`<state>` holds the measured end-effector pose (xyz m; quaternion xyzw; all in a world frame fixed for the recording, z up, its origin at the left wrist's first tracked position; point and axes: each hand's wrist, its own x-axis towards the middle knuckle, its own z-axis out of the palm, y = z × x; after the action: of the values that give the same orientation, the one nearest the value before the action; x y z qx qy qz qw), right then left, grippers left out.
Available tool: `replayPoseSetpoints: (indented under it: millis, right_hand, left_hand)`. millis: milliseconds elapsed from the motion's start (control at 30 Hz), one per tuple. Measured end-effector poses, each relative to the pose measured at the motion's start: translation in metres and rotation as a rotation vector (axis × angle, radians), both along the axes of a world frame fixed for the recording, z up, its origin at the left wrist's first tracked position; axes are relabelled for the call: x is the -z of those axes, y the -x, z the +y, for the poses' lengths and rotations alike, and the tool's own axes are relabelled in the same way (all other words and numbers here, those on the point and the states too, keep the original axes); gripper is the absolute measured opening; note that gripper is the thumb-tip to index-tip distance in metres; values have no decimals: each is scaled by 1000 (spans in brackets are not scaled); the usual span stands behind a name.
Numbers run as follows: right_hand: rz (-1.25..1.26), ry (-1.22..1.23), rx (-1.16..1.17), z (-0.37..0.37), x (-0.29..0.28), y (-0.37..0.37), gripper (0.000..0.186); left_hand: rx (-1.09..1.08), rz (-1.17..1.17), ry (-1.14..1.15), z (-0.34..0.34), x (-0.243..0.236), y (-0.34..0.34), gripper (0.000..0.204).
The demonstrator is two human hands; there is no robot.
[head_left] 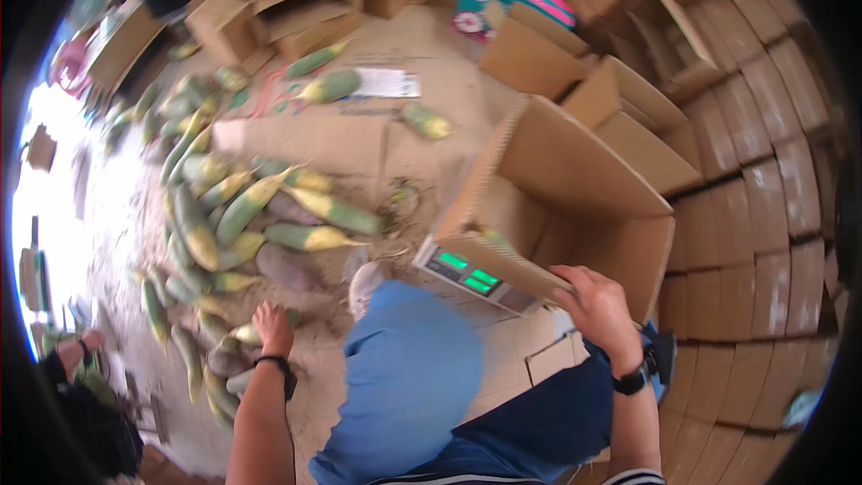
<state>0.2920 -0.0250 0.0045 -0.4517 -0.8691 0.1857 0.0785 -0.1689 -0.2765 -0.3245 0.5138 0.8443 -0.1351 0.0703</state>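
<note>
By the left hand [274,328], a green radish [247,334] at the near edge of the pile is covered; whether the fingers are closed around it cannot be told. The near rim of the cardboard box [584,162] is gripped by the right hand [597,305]. The box is borne by a digital scale [429,256], lit green. The radish is best held around its thick middle, and the box only lightly steadied, lest the reading be disturbed.
</note>
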Motion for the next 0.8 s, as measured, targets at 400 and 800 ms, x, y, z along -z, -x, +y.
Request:
replayPoseSetpoints:
  millis: [400,800]
  right_hand:
    - [-75,-66,-32,-4,7,-15,31]
    - [521,-482,-217,-9,-44,10,80]
  left_hand:
    - [-108,-486,-598,-18,-133,-54,67]
    - [75,-1438,-1389,84,-386,-134,54]
